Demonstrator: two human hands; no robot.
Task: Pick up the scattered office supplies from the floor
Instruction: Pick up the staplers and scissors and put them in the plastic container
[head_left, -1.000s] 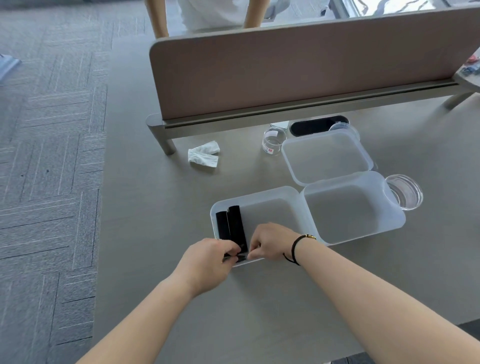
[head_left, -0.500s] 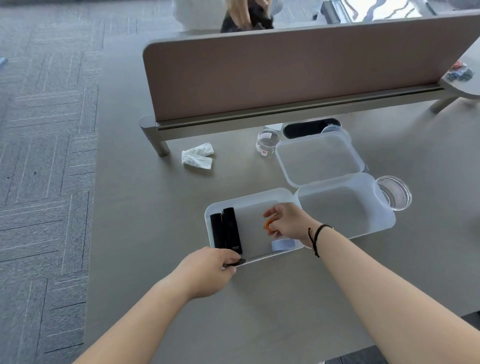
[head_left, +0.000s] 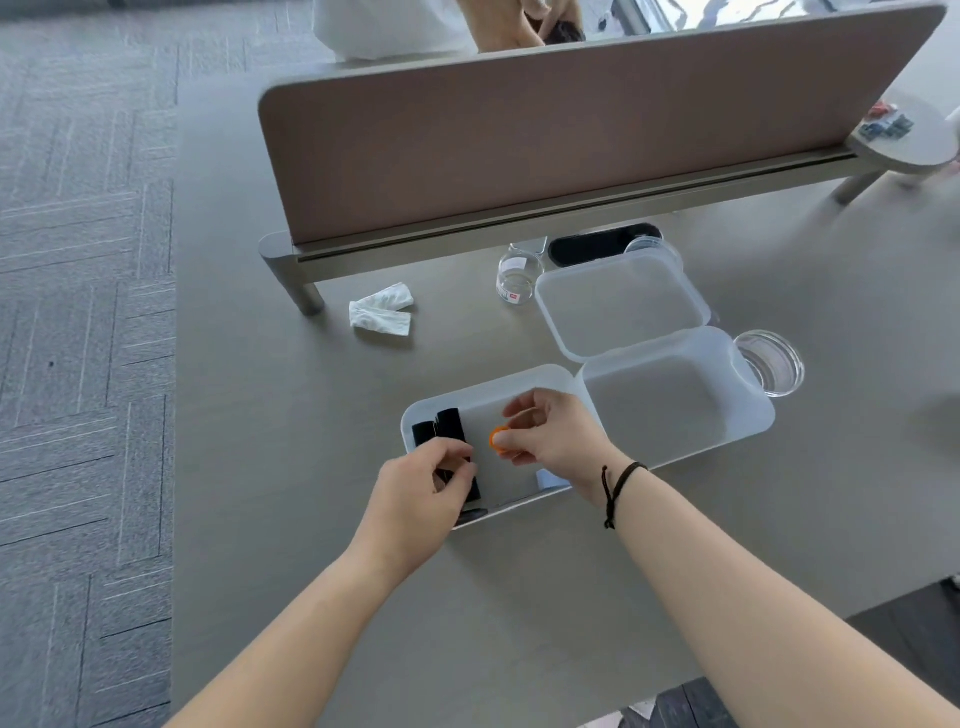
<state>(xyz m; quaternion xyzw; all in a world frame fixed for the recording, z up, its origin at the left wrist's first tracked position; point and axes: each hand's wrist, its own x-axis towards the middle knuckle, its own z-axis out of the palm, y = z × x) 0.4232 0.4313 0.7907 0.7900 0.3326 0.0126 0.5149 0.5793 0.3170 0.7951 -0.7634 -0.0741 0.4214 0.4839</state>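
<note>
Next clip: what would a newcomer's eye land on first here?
Both hands over the near translucent tray: the right hand pinches a small orange ring, the left hand reaches onto the black blocks at the tray's left end. Behind them a tall brown divider panel spans the table.

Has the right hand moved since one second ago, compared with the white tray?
Yes. The right hand has moved from the near rim of the white tray toward its middle, away from the black blocks, pinching an orange ring.

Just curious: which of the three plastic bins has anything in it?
The nearest bin, under both hands: it holds black items and an orange ring. The other two bins look empty.
</note>
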